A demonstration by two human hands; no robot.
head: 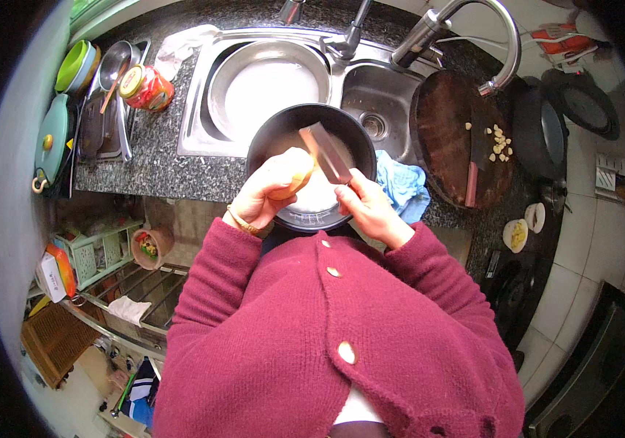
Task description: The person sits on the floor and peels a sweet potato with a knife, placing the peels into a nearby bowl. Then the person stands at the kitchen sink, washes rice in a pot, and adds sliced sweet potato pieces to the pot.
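Observation:
My left hand (263, 186) grips a rounded, pale yellow-orange piece of food (294, 185), perhaps a peeled potato or sweet potato; the fingers hide part of it. In my right hand (370, 205) is a knife with a broad metal blade (332, 156), angled up and to the left. An orange-tan strip lies along the blade's left side; whether it is a slice or a reflection is unclear. Both hands are over a dark round pot (260, 134) at the counter's front edge. Its inside looks whitish and partly glared out.
A metal basin (215, 90) sits in the large sink; a smaller sink (353, 90) adjoins it. Right of a blue cloth (402, 183), a round wooden chopping board (441, 137) carries a cleaver (471, 183) and garlic cloves (500, 143). A jar (148, 90) stands left.

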